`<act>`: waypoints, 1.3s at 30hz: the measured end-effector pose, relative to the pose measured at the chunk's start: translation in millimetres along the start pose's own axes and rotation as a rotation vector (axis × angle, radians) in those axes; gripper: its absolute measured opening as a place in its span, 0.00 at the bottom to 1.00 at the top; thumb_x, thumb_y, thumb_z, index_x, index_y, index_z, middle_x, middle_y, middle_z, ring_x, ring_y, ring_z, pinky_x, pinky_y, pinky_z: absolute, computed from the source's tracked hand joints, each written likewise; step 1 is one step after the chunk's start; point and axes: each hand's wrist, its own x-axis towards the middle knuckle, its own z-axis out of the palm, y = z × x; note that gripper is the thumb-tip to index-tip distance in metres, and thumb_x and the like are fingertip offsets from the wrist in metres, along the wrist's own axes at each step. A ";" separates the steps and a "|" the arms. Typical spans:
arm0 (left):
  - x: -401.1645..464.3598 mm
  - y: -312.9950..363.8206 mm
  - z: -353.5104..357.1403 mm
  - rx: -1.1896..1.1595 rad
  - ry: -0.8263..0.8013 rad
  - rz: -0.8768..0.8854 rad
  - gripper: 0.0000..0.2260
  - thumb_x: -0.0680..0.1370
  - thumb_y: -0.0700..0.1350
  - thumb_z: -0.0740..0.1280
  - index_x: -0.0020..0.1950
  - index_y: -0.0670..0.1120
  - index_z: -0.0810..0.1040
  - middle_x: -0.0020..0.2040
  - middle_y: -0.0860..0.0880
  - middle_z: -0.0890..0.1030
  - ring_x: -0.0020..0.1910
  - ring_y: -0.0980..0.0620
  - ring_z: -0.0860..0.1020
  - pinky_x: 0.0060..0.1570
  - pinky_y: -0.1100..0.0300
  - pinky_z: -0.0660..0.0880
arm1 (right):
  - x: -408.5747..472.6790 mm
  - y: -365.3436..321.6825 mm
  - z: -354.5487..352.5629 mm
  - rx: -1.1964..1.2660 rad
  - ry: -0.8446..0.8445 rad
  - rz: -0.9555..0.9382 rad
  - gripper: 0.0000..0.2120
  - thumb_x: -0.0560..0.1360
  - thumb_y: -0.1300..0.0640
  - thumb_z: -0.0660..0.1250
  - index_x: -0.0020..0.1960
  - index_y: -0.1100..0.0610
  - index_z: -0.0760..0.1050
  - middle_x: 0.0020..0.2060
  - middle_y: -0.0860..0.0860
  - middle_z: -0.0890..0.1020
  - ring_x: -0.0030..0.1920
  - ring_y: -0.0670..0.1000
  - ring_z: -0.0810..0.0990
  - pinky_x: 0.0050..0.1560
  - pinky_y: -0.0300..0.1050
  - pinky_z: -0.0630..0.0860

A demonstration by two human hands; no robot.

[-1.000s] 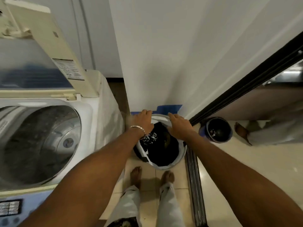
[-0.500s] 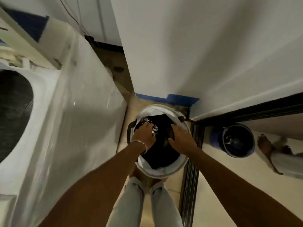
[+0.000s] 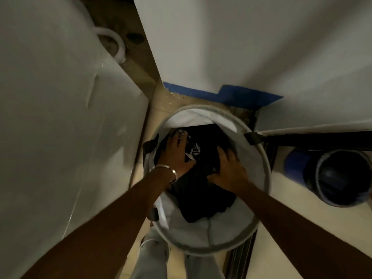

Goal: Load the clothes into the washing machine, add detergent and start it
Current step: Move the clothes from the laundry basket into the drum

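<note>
Currently head view is looking straight down into a round white laundry basket (image 3: 259,158) that is sitting on the tiled floor, between the white side panel of the washing machine (image 3: 60,117) on the left and a white wall (image 3: 231,41) with a blue tape strip (image 3: 231,95) at its base. Dark clothes (image 3: 203,190) are lying inside the basket, black fabric with a black-and-white printed piece near the left hand. Both hands are reaching inside the basket onto the pile: left hand (image 3: 177,153), with a metal bangle (image 3: 171,171) on the wrist, is lying on the clothes with fingers spread, not clamped on anything I can see; right hand (image 3: 229,168) is pressing on the black fabric, and whether its fingers are curling into the cloth I cannot tell. A blue bucket (image 3: 298,164) is standing on the floor right of the basket, beyond a dark sliding-door track (image 3: 239,256). Person's light trouser legs (image 3: 153,258) are showing below the basket.
</note>
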 end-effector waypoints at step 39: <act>11.1 -52.8 60.4 -1.200 -0.175 -0.944 0.24 0.79 0.51 0.63 0.73 0.42 0.67 0.47 0.49 0.76 0.41 0.52 0.74 0.41 0.60 0.72 | 65.4 36.8 88.3 1.266 -0.214 0.421 0.45 0.68 0.36 0.73 0.78 0.50 0.58 0.72 0.50 0.68 0.71 0.55 0.69 0.74 0.54 0.64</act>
